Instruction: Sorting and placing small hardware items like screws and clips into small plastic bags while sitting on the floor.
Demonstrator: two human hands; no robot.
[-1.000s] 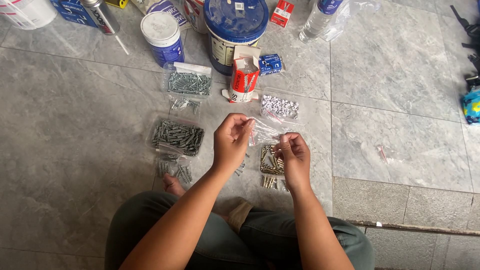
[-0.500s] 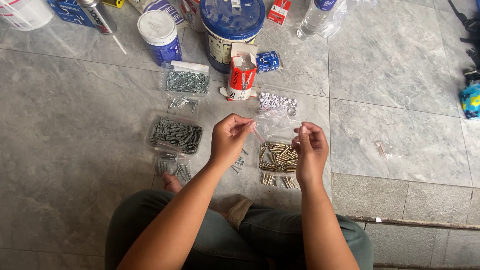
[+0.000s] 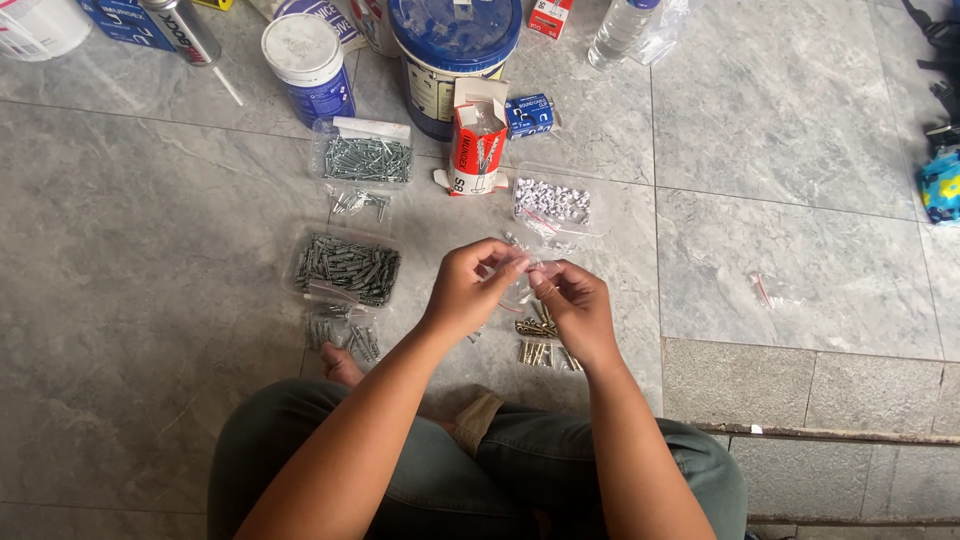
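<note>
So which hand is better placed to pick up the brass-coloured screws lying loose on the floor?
Probably the right hand: it hangs directly over the brass-coloured screws, nearly touching them. The left hand sits farther off to the side. Both hands pinch the small clear bag, so one must let go first.

I'm looking down at what reads as a home floor used as a makeshift workshop or building-work spot. The ground is large grey marbled stone floor tiles (image 3: 150, 300), with a rougher grey stone step (image 3: 800, 385) at near right. Far ahead stand a blue-lidded plastic paint bucket (image 3: 455, 50), a smaller white-lidded blue tin (image 3: 308, 65) and a sealant cartridge (image 3: 185, 32). Clear plastic bags of grey screws (image 3: 347, 270) lie spread in the middle, straight on the floor.
</note>
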